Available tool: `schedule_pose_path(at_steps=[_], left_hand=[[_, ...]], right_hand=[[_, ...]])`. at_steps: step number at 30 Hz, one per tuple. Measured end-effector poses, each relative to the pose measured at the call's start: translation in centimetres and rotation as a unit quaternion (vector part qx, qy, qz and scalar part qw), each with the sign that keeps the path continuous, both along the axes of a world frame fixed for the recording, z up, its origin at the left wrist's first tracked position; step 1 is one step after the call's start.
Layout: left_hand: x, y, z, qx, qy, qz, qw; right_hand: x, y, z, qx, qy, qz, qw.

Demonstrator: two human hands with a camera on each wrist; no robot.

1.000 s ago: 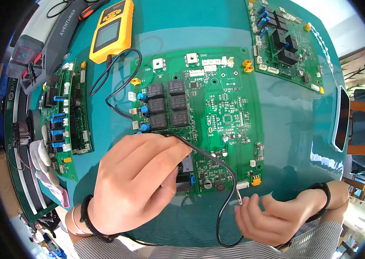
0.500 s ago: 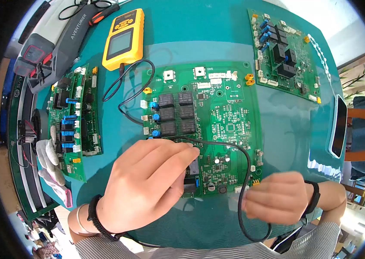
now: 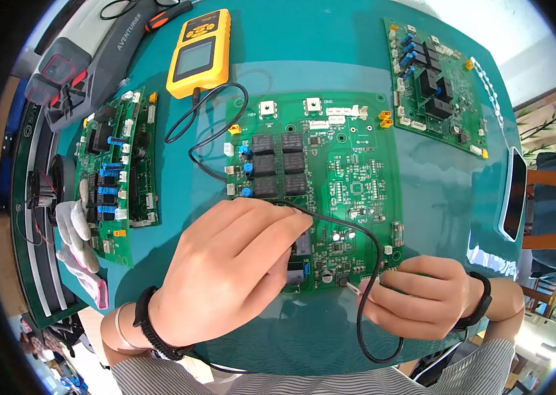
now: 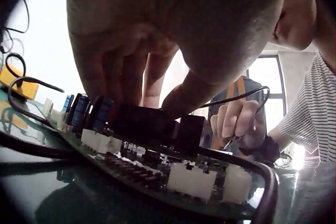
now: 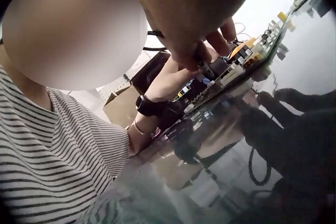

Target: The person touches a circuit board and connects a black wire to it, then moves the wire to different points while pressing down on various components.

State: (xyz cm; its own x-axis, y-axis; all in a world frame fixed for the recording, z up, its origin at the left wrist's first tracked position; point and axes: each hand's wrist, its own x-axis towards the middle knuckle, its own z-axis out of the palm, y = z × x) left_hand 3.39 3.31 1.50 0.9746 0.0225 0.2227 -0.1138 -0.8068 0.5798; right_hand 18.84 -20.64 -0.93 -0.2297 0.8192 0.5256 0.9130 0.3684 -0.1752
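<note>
The green circuit board [image 3: 357, 158] lies on the green table. My left hand [image 3: 225, 270] covers its lower left part; in the left wrist view that hand [image 4: 157, 35] holds its thumb and fingers around a black block [image 4: 142, 124] on the board. My right hand [image 3: 423, 296] pinches a small metal-tipped clip [image 3: 353, 288] at the board's lower edge, its tip near a small black part. A black cable [image 3: 378, 250] runs from beside the left fingers and loops down by the right hand. The right wrist view shows my right hand [image 5: 199, 14] above the board's edge.
A yellow meter [image 3: 198, 56] with a black lead lies behind the board. More circuit boards stand at the left [image 3: 110, 178] and lie at the back right [image 3: 439, 85]. Gloves [image 3: 77, 243], a grey tool [image 3: 113, 59] and a phone [image 3: 515, 191] are at the sides.
Relative to the board, my right hand and the clip have moved left along its lower edge, and the right fingers are more curled. The left hand stays over the same part. The head view has shifted.
</note>
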Motion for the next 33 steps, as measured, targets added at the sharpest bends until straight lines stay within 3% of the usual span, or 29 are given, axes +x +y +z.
schedule_pose_path(at_steps=[15,20,24,33], left_hand=[[0.0,0.1,-0.3,-0.004,-0.006,-0.005,1.0],[-0.1,0.1,-0.3,-0.003,0.001,-0.007,1.0],[-0.1,0.1,-0.3,0.001,0.001,-0.006,1.0],[-0.1,0.0,-0.6,0.008,-0.014,-0.005,1.0]], right_hand=[[-0.2,0.2,-0.4,-0.053,0.035,0.01,0.998],[0.4,0.2,-0.2,-0.074,0.15,0.06,0.984],[0.6,0.2,-0.2,-0.095,0.173,0.042,0.979],[0.5,0.9,0.5,-0.102,0.154,0.073,0.98]])
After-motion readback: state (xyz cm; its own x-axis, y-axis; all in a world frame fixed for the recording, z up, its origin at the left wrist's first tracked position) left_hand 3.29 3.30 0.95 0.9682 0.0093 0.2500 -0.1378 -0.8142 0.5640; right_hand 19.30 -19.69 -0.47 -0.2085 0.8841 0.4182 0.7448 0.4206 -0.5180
